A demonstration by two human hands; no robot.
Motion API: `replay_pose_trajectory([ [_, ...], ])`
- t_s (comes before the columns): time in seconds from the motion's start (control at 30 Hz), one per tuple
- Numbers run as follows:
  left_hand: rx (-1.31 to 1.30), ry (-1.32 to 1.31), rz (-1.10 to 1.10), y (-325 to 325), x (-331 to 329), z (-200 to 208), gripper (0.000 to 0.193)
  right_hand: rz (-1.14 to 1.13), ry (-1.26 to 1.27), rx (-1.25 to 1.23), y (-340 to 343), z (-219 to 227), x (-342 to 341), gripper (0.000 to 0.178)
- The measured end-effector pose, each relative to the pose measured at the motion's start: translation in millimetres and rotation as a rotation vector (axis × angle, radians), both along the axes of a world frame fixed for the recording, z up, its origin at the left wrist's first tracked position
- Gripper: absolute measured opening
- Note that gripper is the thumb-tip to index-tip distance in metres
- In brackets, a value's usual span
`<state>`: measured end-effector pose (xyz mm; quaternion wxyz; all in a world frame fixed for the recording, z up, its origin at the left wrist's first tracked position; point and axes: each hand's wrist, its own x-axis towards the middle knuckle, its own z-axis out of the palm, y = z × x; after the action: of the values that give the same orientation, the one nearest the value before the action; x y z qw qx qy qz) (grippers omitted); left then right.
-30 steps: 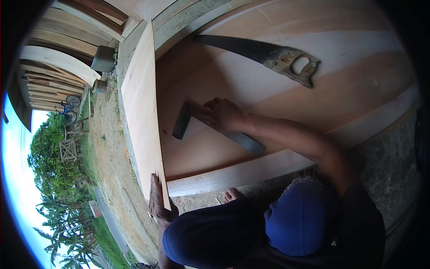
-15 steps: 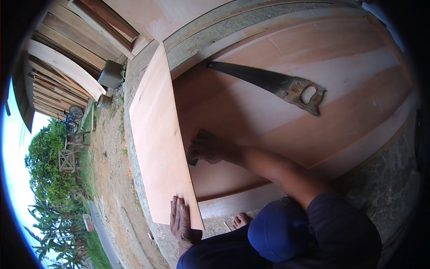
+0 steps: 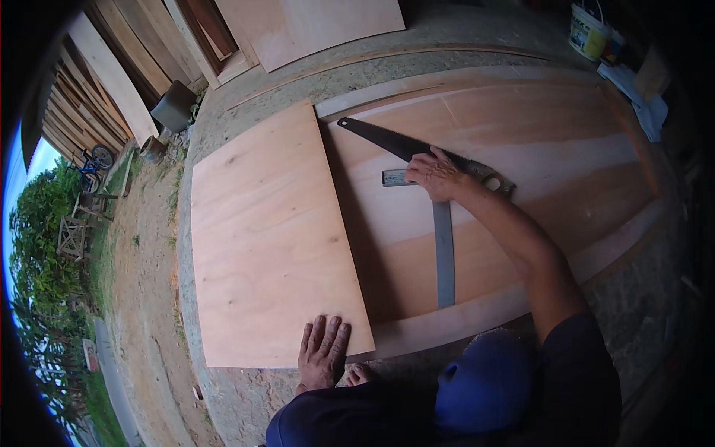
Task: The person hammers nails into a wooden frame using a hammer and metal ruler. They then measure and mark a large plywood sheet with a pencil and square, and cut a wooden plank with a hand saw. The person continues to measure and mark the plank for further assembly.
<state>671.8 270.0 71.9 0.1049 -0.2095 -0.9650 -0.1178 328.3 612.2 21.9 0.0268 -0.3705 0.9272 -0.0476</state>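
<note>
My left hand (image 3: 323, 353) lies flat, fingers spread, on the near right corner of a thin plywood sheet (image 3: 268, 238). The sheet rests over the left part of a large wood-framed panel (image 3: 573, 156). My right hand (image 3: 436, 176) grips a metal try square (image 3: 445, 257) at its corner, above the panel. Its long grey blade points toward me, and its short stock sticks out to the left. Just beyond and partly behind that hand lies a handsaw (image 3: 381, 138) with a dark blade; fingers cover part of the saw.
A plywood board (image 3: 328, 30) and timber planks (image 3: 112, 82) stand at the far left. A bucket (image 3: 588, 33) and a pale cloth (image 3: 637, 104) are at the far right. A bare foot (image 3: 360, 374) is beside my left hand. Dirt ground (image 3: 145, 283) runs along the left.
My right hand has moved from beside the sheet's edge out over the panel, bringing the try square into plain view near the saw. The sheet's broad face now shows more. My left hand stays on its corner.
</note>
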Motion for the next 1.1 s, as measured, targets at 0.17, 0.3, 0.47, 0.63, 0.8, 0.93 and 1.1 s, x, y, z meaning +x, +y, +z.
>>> replay_pose_trajectory([
  [0.17, 0.005, 0.054, 0.046, -22, 21, 25, 0.044, -0.013, 0.233, -0.302, -65, -26, 45, 0.038],
  [0.3, 0.068, 0.084, -0.019, 8, -2, 14, 0.040, 0.118, 0.039, -0.336, -150, -106, 73, 0.049],
  [0.47, 0.010, -0.063, -0.005, -2, 14, -6, 0.042, 0.211, -0.102, -0.460, -156, -75, 100, 0.023],
  [0.63, 0.092, -0.197, -0.024, 17, 23, -6, 0.049, 0.119, 0.140, -0.406, -44, -56, 82, 0.018],
  [0.8, 0.136, -0.252, -0.027, 24, 31, -17, 0.062, -0.080, 0.122, -0.404, 49, -48, 61, 0.012],
  [0.93, 0.103, -0.280, -0.045, 15, 31, -19, 0.074, -0.168, 0.177, -0.120, 81, -33, 21, 0.013],
  [1.1, 0.105, -0.317, -0.046, 8, 36, -27, 0.069, -0.571, 0.299, 0.267, 153, -23, 29, 0.019],
])
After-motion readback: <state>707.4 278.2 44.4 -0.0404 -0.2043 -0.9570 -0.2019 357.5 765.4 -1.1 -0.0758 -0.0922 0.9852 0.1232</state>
